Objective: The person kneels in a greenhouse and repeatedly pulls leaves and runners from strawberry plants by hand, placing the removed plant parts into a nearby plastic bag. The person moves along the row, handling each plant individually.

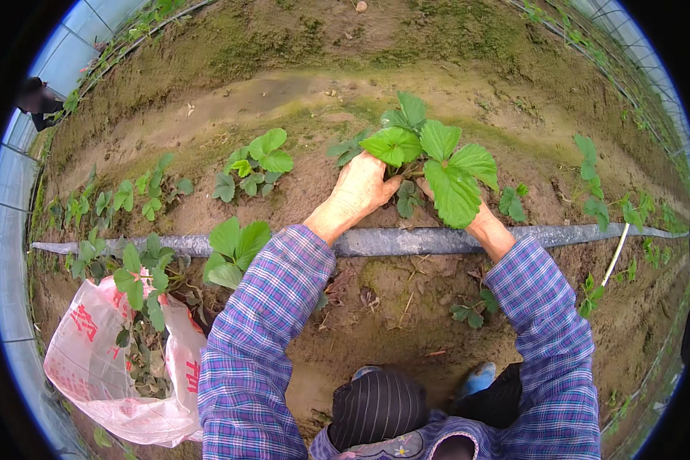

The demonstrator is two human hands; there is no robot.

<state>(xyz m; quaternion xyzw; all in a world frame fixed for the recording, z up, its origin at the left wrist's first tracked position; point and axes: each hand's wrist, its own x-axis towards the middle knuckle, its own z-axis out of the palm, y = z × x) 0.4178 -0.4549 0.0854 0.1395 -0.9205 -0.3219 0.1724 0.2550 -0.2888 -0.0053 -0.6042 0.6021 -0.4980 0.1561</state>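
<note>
A strawberry plant point(451, 172) with broad bright green leaves grows from the soil bed straight before me. My left hand point(361, 187) reaches in at its left side, fingers under a leaf and thumb near the stalks at the base. On the other side, my right hand point(483, 224) is mostly covered by a large leaf, with a fingertip showing by the stalks. Whether either hand grips a stalk is hidden. Below both wrists, a flat grey irrigation hose point(399, 241) runs across the bed.
More strawberry plants stand left point(259, 161) and right point(595, 184). A white plastic sack point(92, 339) with red print, holding withered leaves, lies open at lower left. A pale stick point(615, 253) lies right. Another person point(40, 103) is far left, near the greenhouse film point(11, 190).
</note>
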